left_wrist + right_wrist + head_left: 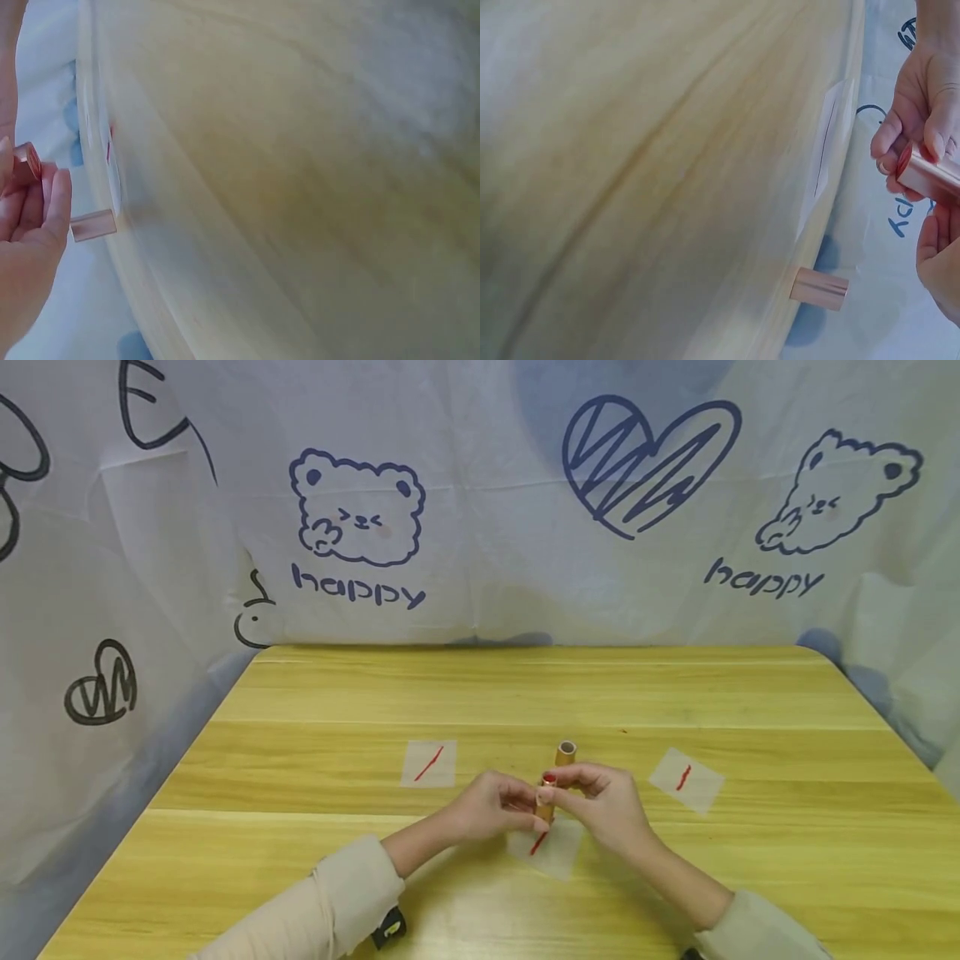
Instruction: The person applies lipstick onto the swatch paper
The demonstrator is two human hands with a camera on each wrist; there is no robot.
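Both hands hold a copper-gold lipstick tube (545, 810) upright above the table, with red showing inside its top end. Low on the tube are the fingers and thumb of the left hand (483, 810). From the other side the right hand (611, 806) pinches it near the top. In the right wrist view the tube's red lower end (904, 160) faces the table. A hollow copper-gold lipstick cap (566, 752) stands on the wood just behind the hands.
White paper squares with red streaks lie on the wooden table (300, 843): a left paper (412, 764), a right paper (701, 793) and a front paper (562, 856) beneath the hands. A printed cloth (495, 527) hangs behind the table.
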